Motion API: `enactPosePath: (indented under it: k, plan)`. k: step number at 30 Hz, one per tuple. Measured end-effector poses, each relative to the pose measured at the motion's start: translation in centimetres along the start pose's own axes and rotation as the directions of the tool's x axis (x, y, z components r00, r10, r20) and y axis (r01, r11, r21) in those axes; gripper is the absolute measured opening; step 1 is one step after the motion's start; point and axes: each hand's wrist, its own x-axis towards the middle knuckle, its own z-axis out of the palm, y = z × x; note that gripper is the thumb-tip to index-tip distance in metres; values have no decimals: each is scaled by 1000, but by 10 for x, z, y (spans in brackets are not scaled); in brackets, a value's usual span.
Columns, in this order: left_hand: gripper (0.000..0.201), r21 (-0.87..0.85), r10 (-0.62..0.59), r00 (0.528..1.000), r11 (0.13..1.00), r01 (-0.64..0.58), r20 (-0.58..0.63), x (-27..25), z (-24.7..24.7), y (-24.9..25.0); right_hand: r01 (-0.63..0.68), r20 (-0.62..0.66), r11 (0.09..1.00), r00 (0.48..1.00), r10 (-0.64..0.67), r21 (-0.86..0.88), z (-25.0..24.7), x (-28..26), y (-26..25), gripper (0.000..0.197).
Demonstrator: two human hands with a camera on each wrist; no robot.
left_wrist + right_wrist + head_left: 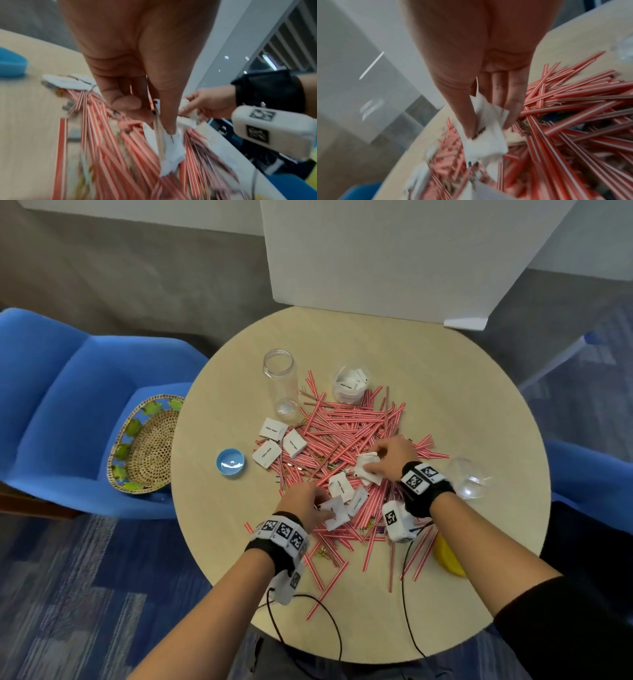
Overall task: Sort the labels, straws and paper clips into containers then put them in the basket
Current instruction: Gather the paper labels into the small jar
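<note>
A heap of red-and-white straws [346, 436] covers the middle of the round table [479, 412], with white labels [278, 441] and gold paper clips [323, 553] mixed in. My left hand [303, 501] pinches white labels [171, 147] at the near side of the heap. My right hand [394, 455] grips a bunch of white labels [486, 139] over the straws. A short clear jar [351, 385] holding labels stands at the back. A tall clear jar [279, 381] stands empty beside it. The woven basket [144, 443] rests on the blue chair at left.
A blue lid [230, 462] lies left of the heap. A clear container [469, 477] lies on its side at the right. A yellow object [447, 556] sits near the front right edge. A white board [394, 251] stands behind the table. Blue chairs [68, 392] flank it.
</note>
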Motion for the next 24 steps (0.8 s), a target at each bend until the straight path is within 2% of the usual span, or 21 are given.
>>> enactPosePath:
  k: [2, 4, 6, 10, 13, 16, 19, 21, 24]
  plan:
    - [17, -50, 5, 998, 999, -8, -70, 6, -23, 2, -58, 6, 986, 998, 58, 155, -17, -1, 3, 31]
    - [14, -111, 1, 980, 994, -23, -200, 15, -52, 7, -87, -2, 951, 996, 91, 297, -35, -2, 4, 36]
    - [11, -154, 6, 950, 986, -57, -313, 27, -78, 17, -76, -24, 946, 996, 88, 316, -54, -2, 3, 38]
    - [10, -212, 54, 894, 963, -164, -444, 56, -105, 40, -55, -95, 940, 991, 92, 337, -82, 14, 0, 31]
    - [10, -279, 30, 849, 938, -206, -527, 80, -111, 51, 42, -218, 942, 975, 34, 333, -96, 37, -6, 31]
    - [10, -381, -55, 864, 910, -162, -500, 107, -105, 57, 139, -357, 917, 934, 4, 374, -106, 65, -21, 33]
    - [12, -538, -203, 908, 843, -29, -367, 126, -89, 61, 199, -409, 861, 912, 12, 468, -107, 95, -42, 33]
    - [8, -578, -252, 906, 816, 10, -341, 134, -79, 60, 220, -415, 858, 910, -10, 463, -103, 116, -53, 33]
    - [11, -544, -250, 892, 839, 5, -377, 146, -71, 50, 211, -370, 912, 926, -71, 353, -92, 145, -61, 32]
